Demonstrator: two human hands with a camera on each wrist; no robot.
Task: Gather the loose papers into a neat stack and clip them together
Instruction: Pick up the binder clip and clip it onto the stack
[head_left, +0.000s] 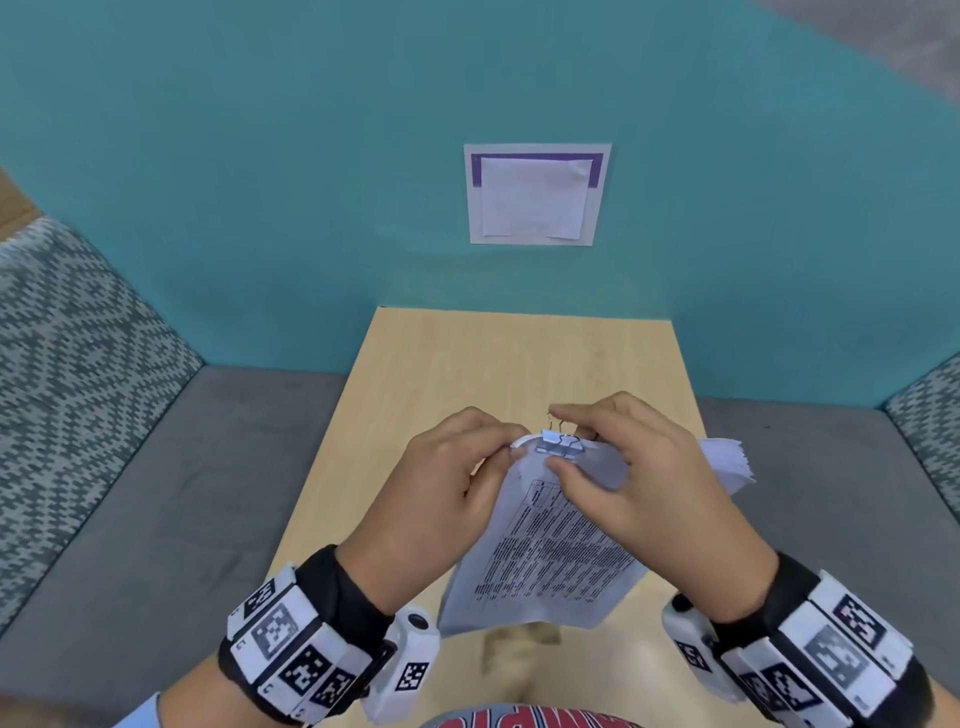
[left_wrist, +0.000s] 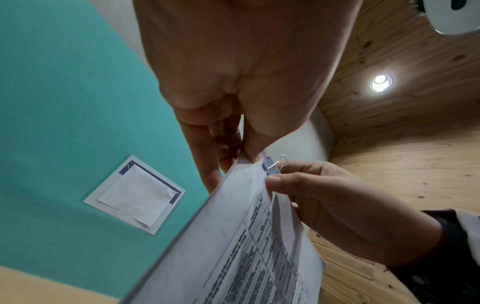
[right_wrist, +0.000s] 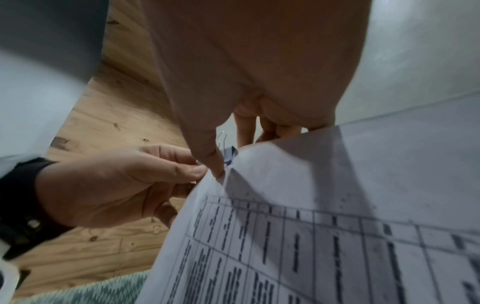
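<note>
I hold a stack of printed papers (head_left: 550, 561) (left_wrist: 233, 246) (right_wrist: 337, 205) tilted above the wooden table (head_left: 467, 364). A blue-grey binder clip (head_left: 560, 446) (left_wrist: 270, 165) (right_wrist: 231, 154) sits on the stack's top edge, its wire handles standing up. My left hand (head_left: 511, 448) (left_wrist: 253, 152) (right_wrist: 187, 166) pinches the top edge just left of the clip. My right hand (head_left: 555, 440) (left_wrist: 272, 179) (right_wrist: 221, 172) pinches at the clip, index finger on a wire handle, thumb on the top sheet below it. The stack's right corner (head_left: 727, 462) fans out behind my right hand.
A teal partition wall carries a pinned white sheet (head_left: 537, 195) (left_wrist: 135, 195) beyond the table's far edge. Grey bench seats (head_left: 182, 493) flank the narrow table, with patterned cushions (head_left: 67, 338) at the sides.
</note>
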